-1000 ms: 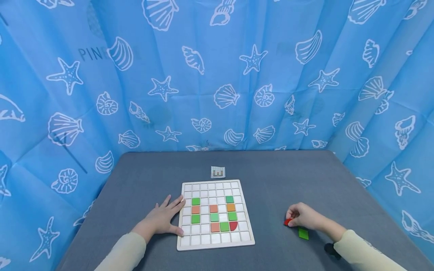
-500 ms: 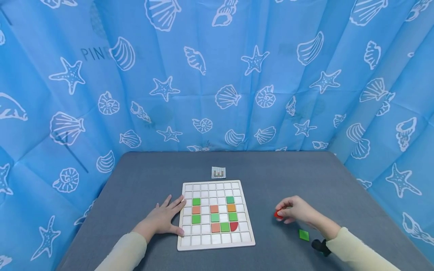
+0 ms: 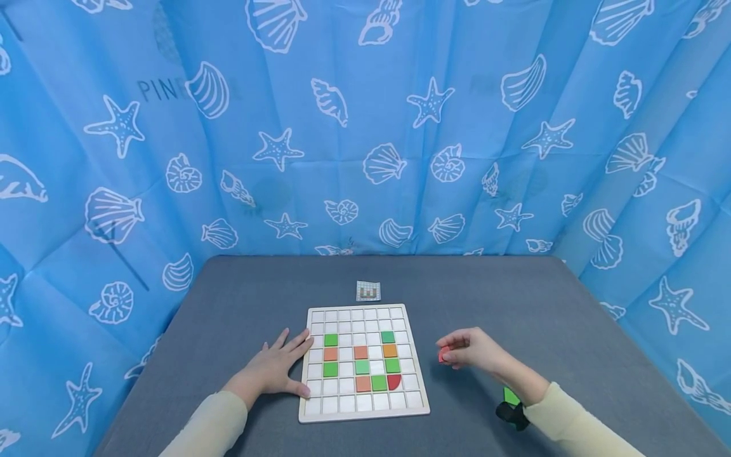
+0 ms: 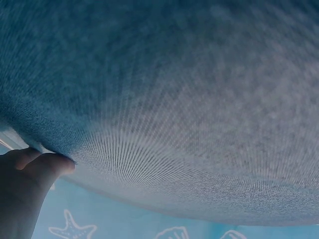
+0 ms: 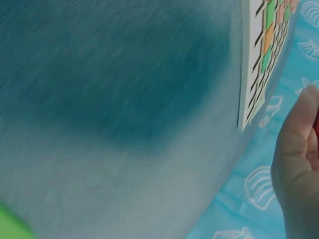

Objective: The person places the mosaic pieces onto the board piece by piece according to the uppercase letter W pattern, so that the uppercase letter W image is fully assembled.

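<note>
A white grid board [image 3: 331, 404] lies on the grey table, with green, orange and red tiles in some of its squares. One red tile [image 3: 393, 382] with a rounded corner sits in the lower right of the pattern. My left hand [image 3: 271, 369] rests on the board's left edge, fingers spread. To the right of the board, my right hand [image 3: 473, 350] pinches another red tile [image 3: 443, 355] between thumb and fingers above the table. Only a sliver of that tile shows in the right wrist view, beside the right hand [image 5: 301, 144].
A small patterned card [image 3: 368, 291] lies behind the board. A green tile [image 3: 511, 397] lies on the table under the right forearm, partly hidden by a black wrist device [image 3: 512, 416]. A blue shell-print curtain [image 3: 365, 127] surrounds the table.
The right hand has lifted the red tile off the table and carried it left toward the board. The left hand stays on the board's edge.
</note>
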Tool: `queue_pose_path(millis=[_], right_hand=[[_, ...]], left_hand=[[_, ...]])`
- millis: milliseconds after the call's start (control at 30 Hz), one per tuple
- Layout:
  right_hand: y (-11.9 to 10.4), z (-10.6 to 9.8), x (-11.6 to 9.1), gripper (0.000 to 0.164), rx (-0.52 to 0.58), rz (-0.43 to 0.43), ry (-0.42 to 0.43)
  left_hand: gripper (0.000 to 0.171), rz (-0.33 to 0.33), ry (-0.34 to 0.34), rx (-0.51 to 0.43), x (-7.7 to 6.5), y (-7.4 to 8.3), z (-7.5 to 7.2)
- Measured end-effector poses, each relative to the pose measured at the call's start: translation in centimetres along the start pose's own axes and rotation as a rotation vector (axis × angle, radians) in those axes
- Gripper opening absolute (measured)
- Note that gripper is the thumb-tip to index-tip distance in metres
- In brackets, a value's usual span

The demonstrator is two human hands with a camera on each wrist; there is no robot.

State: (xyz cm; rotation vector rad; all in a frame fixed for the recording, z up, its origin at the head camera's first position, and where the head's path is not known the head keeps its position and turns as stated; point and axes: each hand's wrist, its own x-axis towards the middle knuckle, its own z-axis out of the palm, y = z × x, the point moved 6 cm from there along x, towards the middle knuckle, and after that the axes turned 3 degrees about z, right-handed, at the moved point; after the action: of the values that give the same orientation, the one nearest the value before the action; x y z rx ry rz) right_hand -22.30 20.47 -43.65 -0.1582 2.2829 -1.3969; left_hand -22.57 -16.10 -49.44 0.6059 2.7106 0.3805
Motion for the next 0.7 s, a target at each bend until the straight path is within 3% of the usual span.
queue_pose_path(millis=[200,467,700], right_hand=[[-0.8,1.7,0.7,0.033,0.035,-0.006,-0.037],[-1.7,3.7,1.5,0.029,0.034,0.019,0.023],[-2.6,5.1,2.1,0.028,0.022,-0.023,-0.041]], left_hand=[[0.107,0.001,-0.001,-0.002,0.0,-0.1,0.0],[0.108,-0.004,-0.002,0.0,-0.2,0.1,-0.2],[0.108,-0.006,-0.006,-0.007,-0.1,0.1,-0.2]])
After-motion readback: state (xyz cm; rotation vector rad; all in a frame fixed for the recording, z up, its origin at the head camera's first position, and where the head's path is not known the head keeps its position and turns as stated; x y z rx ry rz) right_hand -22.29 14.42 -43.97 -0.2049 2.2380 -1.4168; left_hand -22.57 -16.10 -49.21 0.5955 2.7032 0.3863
